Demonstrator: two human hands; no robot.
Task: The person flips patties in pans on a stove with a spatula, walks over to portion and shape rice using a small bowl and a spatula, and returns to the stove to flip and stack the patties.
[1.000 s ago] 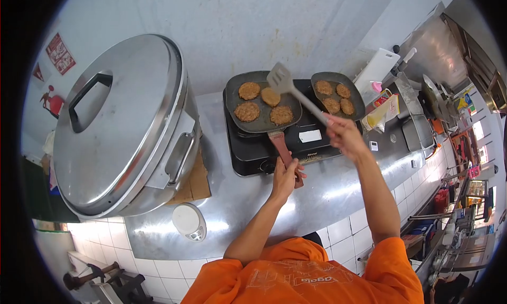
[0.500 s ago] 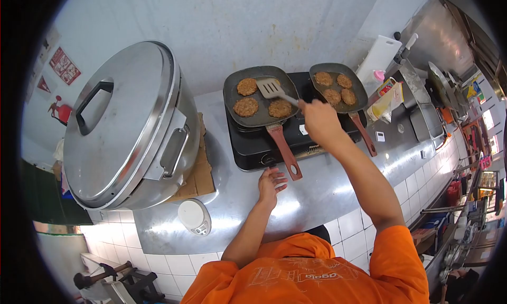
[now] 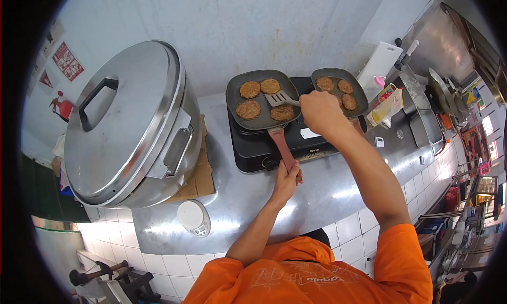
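My left hand [image 3: 288, 181] is wrapped round the end of the reddish-brown handle of the left square frying pan [image 3: 259, 119]. Several browned patties [image 3: 248, 109] lie in that pan. With my right hand [image 3: 322, 113] I grip a slotted spatula [image 3: 278, 98], its grey blade over the pan's right side, between the upper and lower right-hand patties. Part of the spatula's handle is covered by my fingers. A second square pan [image 3: 357, 82] with more patties sits to the right, partly hidden behind my right hand. Both pans stand on a black gas stove [image 3: 248, 155].
A large lidded steel pot [image 3: 127, 129] stands on cardboard [image 3: 203, 172] at the left. Near the front edge of the steel counter [image 3: 237, 219] is a white kitchen scale [image 3: 191, 215]. A small white timer [image 3: 379, 142], a plastic packet [image 3: 390, 106] and a white cutting board [image 3: 381, 61] are at the right.
My left hand has moved up and right and closed on the left pan's handle. The spatula has shifted slightly right and down, uncovering the upper right patty.
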